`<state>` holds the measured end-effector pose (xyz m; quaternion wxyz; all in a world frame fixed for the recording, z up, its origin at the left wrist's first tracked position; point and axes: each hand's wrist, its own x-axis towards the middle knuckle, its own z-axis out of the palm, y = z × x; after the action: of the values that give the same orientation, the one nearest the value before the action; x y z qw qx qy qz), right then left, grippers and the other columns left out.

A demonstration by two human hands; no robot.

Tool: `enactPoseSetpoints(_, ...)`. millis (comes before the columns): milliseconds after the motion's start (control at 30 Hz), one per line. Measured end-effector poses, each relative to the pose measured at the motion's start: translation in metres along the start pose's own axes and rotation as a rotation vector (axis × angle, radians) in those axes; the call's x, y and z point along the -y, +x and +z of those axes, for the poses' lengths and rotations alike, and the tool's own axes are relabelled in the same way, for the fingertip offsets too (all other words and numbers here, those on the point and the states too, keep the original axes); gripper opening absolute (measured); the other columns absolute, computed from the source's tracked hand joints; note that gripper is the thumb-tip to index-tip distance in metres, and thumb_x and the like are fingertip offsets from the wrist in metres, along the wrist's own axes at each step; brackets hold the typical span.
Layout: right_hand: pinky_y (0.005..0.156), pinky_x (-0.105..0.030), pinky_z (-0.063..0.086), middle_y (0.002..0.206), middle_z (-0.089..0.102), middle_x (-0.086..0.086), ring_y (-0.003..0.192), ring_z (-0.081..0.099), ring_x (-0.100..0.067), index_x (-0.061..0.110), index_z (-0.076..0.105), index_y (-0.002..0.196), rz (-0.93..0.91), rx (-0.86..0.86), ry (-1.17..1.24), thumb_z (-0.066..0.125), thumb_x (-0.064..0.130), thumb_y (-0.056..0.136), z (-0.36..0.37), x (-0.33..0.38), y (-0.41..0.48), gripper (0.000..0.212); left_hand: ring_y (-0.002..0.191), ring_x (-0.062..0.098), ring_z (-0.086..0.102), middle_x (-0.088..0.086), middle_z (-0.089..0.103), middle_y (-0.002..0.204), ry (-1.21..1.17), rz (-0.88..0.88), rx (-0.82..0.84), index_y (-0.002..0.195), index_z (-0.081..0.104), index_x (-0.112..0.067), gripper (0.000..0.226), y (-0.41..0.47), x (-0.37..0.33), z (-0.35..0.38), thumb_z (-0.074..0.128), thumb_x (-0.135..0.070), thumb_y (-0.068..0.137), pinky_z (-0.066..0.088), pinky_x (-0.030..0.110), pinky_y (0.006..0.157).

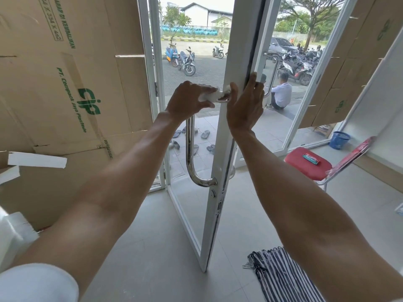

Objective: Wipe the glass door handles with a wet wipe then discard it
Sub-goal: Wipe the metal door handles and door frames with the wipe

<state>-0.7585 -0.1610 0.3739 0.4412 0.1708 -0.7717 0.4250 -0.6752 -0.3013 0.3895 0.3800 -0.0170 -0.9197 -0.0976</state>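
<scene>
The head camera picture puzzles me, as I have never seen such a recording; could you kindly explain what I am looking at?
No machine here: a camera worn on a person's head looks forward and down along both bare arms. The left hand presses a white wet wipe onto the top end of the steel door handle. The right hand lies open against the edge of the white-framed glass door, steadying it. To the right stand a red chair and a blue basket; a striped cloth lies on the floor. Cardboard boxes are stacked on the left.
</scene>
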Motion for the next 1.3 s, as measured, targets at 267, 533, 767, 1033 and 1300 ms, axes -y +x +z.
enactPoseSetpoints(267, 0.076, -0.034, 0.050, 0.120, 0.057, -0.011, 0.110, 0.055, -0.026, 0.006, 0.046, 0.138, 0.015, 0.012, 0.011, 0.049, 0.043, 0.097, 0.001, -0.003, 0.002, 0.056, 0.108, 0.018, 0.068, 0.001, 0.074, 0.113, -0.183, -0.095, -0.063, 0.111, 0.075, -0.013, 0.044, -0.003, 0.010, 0.005, 0.086, -0.030, 0.072, 0.047, 0.029, 0.100)
enactPoseSetpoints(533, 0.082, -0.036, 0.050, 0.132, 0.052, -0.013, 0.120, 0.051, -0.028, 0.006, 0.045, 0.139, 0.023, 0.025, 0.008, 0.049, 0.041, 0.097, -0.002, -0.004, 0.005, 0.055, 0.108, 0.007, 0.064, 0.001, 0.070, 0.122, -0.305, -0.256, -0.177, 0.121, 0.071, -0.014, 0.051, -0.007, 0.015, 0.023, 0.084, -0.028, 0.074, 0.047, 0.022, 0.101)
enactPoseSetpoints(767, 0.077, -0.038, 0.053, 0.123, 0.058, -0.012, 0.113, 0.056, -0.028, 0.006, 0.050, 0.136, 0.016, -0.041, 0.024, 0.052, 0.042, 0.095, 0.004, -0.005, 0.003, 0.054, 0.093, 0.022, 0.071, 0.010, 0.076, 0.104, -0.341, -0.582, -0.265, 0.126, 0.068, -0.015, 0.049, -0.011, 0.021, 0.047, 0.078, -0.028, 0.080, 0.053, 0.028, 0.085)
enactPoseSetpoints(1033, 0.068, -0.032, 0.052, 0.117, 0.060, -0.011, 0.107, 0.058, -0.026, 0.006, 0.052, 0.134, 0.001, -0.097, 0.041, 0.055, 0.041, 0.094, 0.008, -0.005, 0.001, 0.053, 0.100, 0.025, 0.069, 0.003, 0.070, 0.086, -0.436, -0.991, 0.005, 0.084, 0.071, -0.011, 0.009, -0.066, 0.026, 0.094, 0.073, -0.018, 0.088, 0.047, 0.019, 0.071)
enactPoseSetpoints(1300, 0.071, -0.035, 0.053, 0.119, 0.060, -0.010, 0.108, 0.058, -0.026, 0.007, 0.054, 0.132, 0.007, -0.128, 0.017, 0.054, 0.042, 0.095, 0.012, -0.006, 0.001, 0.052, 0.068, 0.016, 0.065, 0.003, 0.073, 0.080, -0.309, -0.705, -0.227, 0.101, 0.073, -0.006, 0.037, -0.047, 0.015, 0.074, 0.077, -0.039, 0.082, 0.050, 0.026, 0.066)
